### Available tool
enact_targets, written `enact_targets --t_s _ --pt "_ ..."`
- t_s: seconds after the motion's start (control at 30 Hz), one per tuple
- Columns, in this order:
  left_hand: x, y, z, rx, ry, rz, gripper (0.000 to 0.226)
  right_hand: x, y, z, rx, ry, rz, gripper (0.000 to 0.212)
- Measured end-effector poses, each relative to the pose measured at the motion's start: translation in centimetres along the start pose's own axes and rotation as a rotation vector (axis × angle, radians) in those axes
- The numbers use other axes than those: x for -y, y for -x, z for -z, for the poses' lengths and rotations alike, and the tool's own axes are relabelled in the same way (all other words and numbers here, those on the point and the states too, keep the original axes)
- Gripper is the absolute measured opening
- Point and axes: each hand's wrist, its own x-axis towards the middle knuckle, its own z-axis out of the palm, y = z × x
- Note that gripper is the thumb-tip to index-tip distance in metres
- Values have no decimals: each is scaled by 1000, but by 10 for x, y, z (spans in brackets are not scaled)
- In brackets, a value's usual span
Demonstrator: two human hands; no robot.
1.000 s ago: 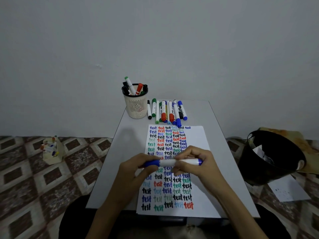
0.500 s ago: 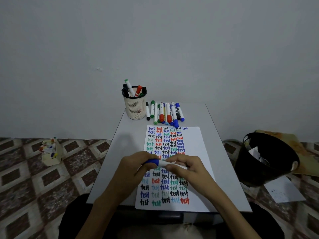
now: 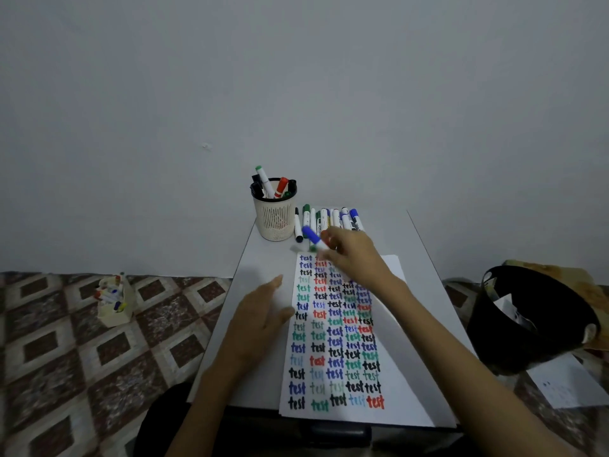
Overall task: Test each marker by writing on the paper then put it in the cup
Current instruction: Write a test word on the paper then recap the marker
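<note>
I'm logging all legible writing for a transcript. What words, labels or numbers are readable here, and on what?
"test": handwritten repeatedly in columns, in blue, red, black and green, on the paper.
Barrel labels on the markers lying beside the cup: too small and blurred to read.
Blue marker in the right hand: motion-blurred, nothing readable.
Marks on the loose sheet on the floor: too faint to read.

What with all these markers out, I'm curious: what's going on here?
A person is testing markers. The right hand holds a capped blue marker near the mesh cup, likely about to drop it in. The left hand is open beside the paper, which is covered in coloured "test" words. Several markers already stand in the cup; a row of markers lies beside it.
</note>
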Motion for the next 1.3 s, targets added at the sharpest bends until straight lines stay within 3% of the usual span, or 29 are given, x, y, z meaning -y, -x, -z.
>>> enact_targets --t_s 0.13,0.33,0.47,0.7,0.8,0.87,0.97,1.03,1.1,1.17,1.3 --pt "5 0 -10 126 -292 -102 87 14 -52 7 -267 -120 88 65" --pt "4 0 -9 179 -364 -80 78 43 -129 6 -504 -282 171 54" --pt "3 -2 -9 202 -377 -72 73 44 -152 -15 -502 -190 198 52" --pt "5 -4 -7 197 -367 -75 83 13 -158 -50 -421 346 200 24" --pt "7 -5 -8 204 -345 -58 77 -3 -149 -46 -415 195 186 31" --pt "7 -5 -8 208 -326 -56 73 -17 -139 -34 -484 -5 101 30" --pt "7 -4 -7 208 -332 -66 76 -56 -120 -20 -579 -152 -192 38" --pt "8 -4 -7 200 -334 -74 81 -86 -104 -14 -478 -83 -419 40" --pt "8 -4 -7 188 -326 -77 86 -110 -89 -12 -267 71 -580 34" --pt "8 -4 -7 177 -316 -85 89 -121 -77 -12 -164 127 -629 30" --pt "9 -4 -9 172 -323 -101 91 -124 -70 -16 -197 142 -581 22"
